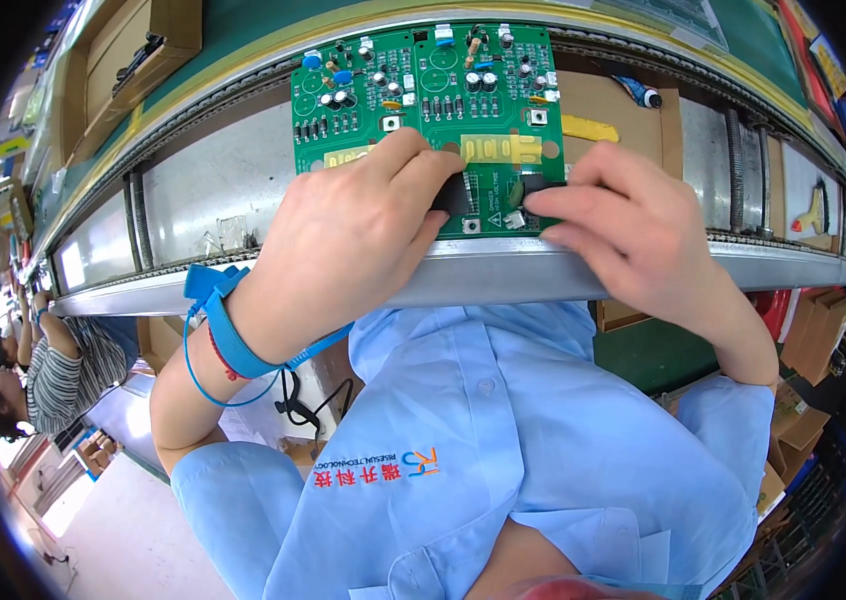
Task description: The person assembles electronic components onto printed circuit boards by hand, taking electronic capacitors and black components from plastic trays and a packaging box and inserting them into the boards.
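Observation:
A green circuit board (488,118) in two joined halves lies across the conveyor frame in front of me. Capacitors, diodes and strips of yellow tape are on it. My left hand (353,215) reaches over the board's lower left, thumb and fingers closed around a black block-shaped component (454,195) at its near middle. On the right, my right hand (633,225) has bent fingers at the near right corner, beside another dark component (537,184) and a small whitish metal part (515,218). What its fingertips pinch is mostly hidden. A blue wrist strap (233,335) circles my left wrist.
The conveyor's metal front rail (483,272) runs between my body and the board. Behind the board's right side lie a cardboard piece (658,130) and a yellow object (590,129). An open cardboard box (133,65) stands far left. A person in stripes (78,370) is at left.

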The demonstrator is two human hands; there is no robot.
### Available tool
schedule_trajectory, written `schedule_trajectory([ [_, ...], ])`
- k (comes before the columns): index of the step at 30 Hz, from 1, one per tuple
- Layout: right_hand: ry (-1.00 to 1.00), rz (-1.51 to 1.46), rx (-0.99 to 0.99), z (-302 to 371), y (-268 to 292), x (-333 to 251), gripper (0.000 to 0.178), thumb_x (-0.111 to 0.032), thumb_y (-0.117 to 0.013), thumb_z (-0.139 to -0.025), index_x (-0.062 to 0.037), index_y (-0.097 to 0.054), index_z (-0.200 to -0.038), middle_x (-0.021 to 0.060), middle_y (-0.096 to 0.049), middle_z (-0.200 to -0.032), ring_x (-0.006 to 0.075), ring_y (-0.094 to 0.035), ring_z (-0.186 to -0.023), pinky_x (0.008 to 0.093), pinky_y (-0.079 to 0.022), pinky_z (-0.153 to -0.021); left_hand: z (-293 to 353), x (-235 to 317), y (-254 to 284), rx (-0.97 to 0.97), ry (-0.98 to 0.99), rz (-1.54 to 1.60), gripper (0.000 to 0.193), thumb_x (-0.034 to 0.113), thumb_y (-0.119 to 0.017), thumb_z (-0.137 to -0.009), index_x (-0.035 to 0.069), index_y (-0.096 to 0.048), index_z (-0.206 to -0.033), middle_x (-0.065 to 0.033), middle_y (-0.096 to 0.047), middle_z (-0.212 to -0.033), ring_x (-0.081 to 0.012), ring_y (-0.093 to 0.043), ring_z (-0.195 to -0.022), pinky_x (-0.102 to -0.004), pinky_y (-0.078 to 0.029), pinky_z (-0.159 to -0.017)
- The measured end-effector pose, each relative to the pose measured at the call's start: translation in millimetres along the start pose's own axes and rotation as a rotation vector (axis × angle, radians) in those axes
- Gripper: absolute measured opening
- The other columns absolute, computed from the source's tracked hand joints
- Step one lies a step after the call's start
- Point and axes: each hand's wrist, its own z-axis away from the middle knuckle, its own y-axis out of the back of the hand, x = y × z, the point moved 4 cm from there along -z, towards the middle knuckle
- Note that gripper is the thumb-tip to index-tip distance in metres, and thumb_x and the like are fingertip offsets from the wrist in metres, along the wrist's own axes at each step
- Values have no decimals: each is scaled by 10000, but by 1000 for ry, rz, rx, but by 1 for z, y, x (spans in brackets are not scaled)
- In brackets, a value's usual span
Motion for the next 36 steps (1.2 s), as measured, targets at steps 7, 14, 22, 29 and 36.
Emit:
schedule_trajectory([
  [7, 199, 417, -26, 1, -23, -15, 252, -109, -647, -640, -74, -668, -888, 30, -492, -741, 155, -531, -638, 259, -416, -448, -4, 7, -1, 0, -110, -118, 356, 85, -685, -715, 85, -607, -1062, -47, -589, -931, -250, -629, -746, -354, -517, -577],
  [14, 338, 495, 47, 2, -32, -17, 143, -137, -591, -621, -45, -581, -730, 31, -493, -782, 132, -506, -672, 219, -409, -438, -3, 5, -2, 16, -151, -132, 353, 103, -691, -709, 83, -606, -1051, -42, -571, -897, -235, -627, -734, -350, -508, -564],
  [22, 258, 308, 173, 10, -16, -10, 161, -72, -648, -672, -31, -608, -823, 62, -577, -797, 165, -585, -643, 261, -462, -477, -4, 3, -4, 23, -185, -186, 353, 110, -694, -711, 86, -611, -1054, -49, -567, -896, -243, -625, -725, -354, -502, -568],
  [29, 81, 70, 133, 9, -10, -6, 176, -22, -710, -698, -31, -633, -856, 67, -573, -769, 218, -588, -639, 305, -481, -517, -4, 4, -1, 55, -190, -163, 357, 126, -706, -725, 66, -612, -1065, -50, -578, -924, -213, -611, -692, -319, -492, -567],
  [36, -8, -3, 50, 12, -9, -6, 185, 4, -701, -711, -9, -644, -887, 75, -574, -793, 227, -598, -666, 319, -487, -549, -6, -37, 26, -186, 334, 1102, 314, 235, -644, -894, 26, -572, -1118, -32, -565, -972, -118, -546, -813, -247, -459, -698],
])
